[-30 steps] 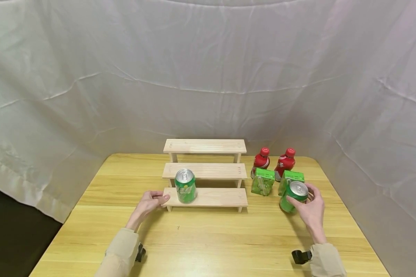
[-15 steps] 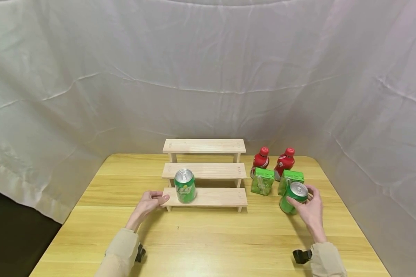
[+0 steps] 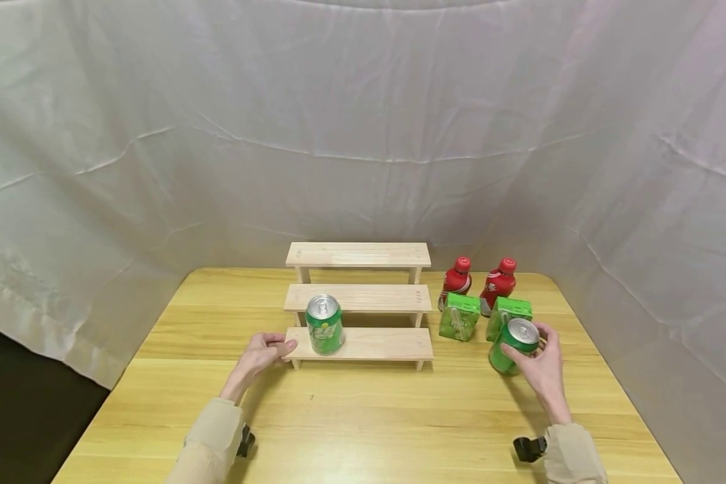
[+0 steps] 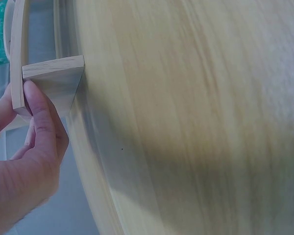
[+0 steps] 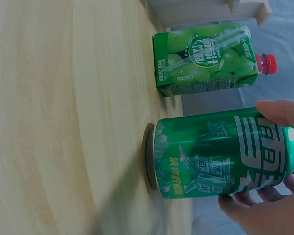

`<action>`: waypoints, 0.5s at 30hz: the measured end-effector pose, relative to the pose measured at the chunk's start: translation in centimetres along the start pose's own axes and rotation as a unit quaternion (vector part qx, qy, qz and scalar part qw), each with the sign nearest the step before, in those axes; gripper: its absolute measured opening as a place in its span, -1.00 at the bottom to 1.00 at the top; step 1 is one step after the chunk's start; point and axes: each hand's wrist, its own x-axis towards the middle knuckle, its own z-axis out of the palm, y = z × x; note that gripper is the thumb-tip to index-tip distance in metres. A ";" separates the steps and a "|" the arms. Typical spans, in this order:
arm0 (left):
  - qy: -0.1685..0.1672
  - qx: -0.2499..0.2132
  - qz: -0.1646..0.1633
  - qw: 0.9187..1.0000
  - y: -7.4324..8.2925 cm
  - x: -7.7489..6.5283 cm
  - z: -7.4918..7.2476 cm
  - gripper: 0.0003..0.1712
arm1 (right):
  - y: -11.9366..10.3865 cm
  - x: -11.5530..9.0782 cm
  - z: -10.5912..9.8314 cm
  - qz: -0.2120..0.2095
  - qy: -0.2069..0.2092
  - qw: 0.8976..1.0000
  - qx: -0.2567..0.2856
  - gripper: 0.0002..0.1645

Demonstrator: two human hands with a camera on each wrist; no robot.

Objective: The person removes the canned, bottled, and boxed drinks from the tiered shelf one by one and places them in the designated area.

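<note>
My left hand (image 3: 261, 353) pinches the left end of the lowest step of a pale wooden three-step rack (image 3: 381, 344). In the left wrist view its thumb and fingers (image 4: 43, 122) lie on both faces of the board, beside a leg. On that step, towards the left, a green soda can (image 3: 324, 329) stands upright. Off to the right of the rack, my right hand (image 3: 543, 363) grips a second green soda can (image 5: 220, 154) near its top, thumb on one side and fingers on the other. This can is upright, its base right at the tabletop.
Two green juice cartons, one left (image 3: 458, 318) and one right (image 3: 509, 310), stand behind the held can. Behind them are two red bottles, a left one (image 3: 456, 282) and a right one (image 3: 499, 285). A grey curtain (image 3: 363, 134) surrounds the wooden table (image 3: 363, 423).
Almost nothing differs. Both hands keep their grips, and the right hand's can stays in about the same spot.
</note>
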 end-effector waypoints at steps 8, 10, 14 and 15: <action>-0.002 -0.003 0.001 1.000 0.0 0.1 0.1 -0.49 | -1.5 -0.1 0.3 -0.055 0.031 0.998 0.004 0.02; -0.003 -0.001 0.001 1.000 0.0 0.1 0.1 -0.49 | -2.4 -0.1 0.5 -0.075 0.043 0.996 -0.008 0.01; -0.003 0.000 0.001 1.000 -0.1 0.1 0.0 -0.48 | -4.4 -0.1 1.5 -0.118 0.040 0.992 -0.020 -0.08; -0.002 0.001 0.001 1.000 -0.1 0.1 0.0 -0.48 | -5.0 -0.1 1.8 -0.127 0.032 0.991 -0.020 -0.09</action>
